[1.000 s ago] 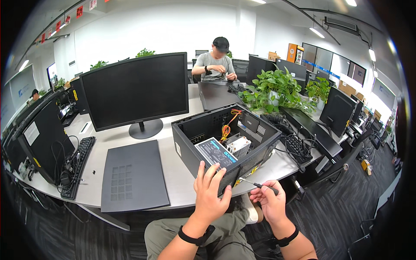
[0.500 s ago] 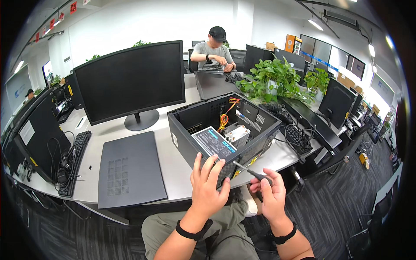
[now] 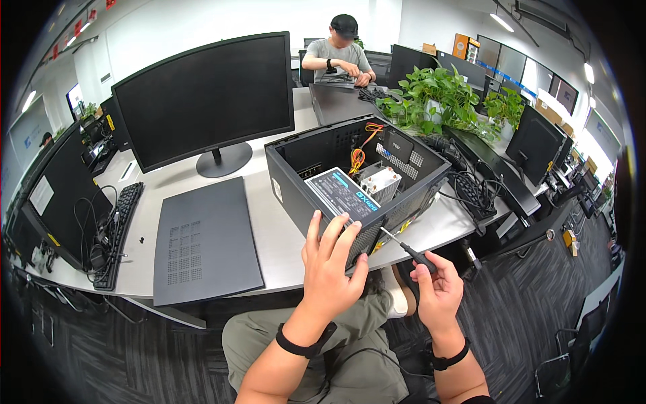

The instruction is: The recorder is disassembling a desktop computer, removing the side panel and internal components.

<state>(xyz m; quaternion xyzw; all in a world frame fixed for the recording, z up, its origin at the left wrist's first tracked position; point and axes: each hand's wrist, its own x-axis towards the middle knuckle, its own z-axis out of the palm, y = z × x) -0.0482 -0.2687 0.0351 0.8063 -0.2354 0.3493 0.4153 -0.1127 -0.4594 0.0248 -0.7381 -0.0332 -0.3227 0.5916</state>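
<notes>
A black computer case (image 3: 293, 198) lies on its side at the desk's near edge, its upper side uncovered. Inside sit a power supply (image 3: 343, 195) with a printed label, a silver heatsink (image 3: 381, 183) and red and yellow cables (image 3: 357, 159). My left hand (image 3: 331, 266) rests with spread fingers on the case's near corner, by the power supply. In my right hand (image 3: 437, 286) is a screwdriver (image 3: 412, 250) with a dark handle, gripped between thumb and fingers. Its tip points at the case's near rear edge; whether it touches a screw is too small to tell.
A dark side panel (image 3: 208, 236) lies flat left of the case, before a black monitor (image 3: 205, 101). Keyboards, tangled cables (image 3: 474, 195) and potted plants (image 3: 437, 101) stand around. Across the desk sits a person (image 3: 340, 60) in a cap, handling something. Small dark bits (image 3: 141, 239) lie far left.
The view has shifted, so the desk sits a little higher in it. My right hand and the screwdriver have turned slightly, the fingers now closed more around the handle. My left hand stays on the case.
</notes>
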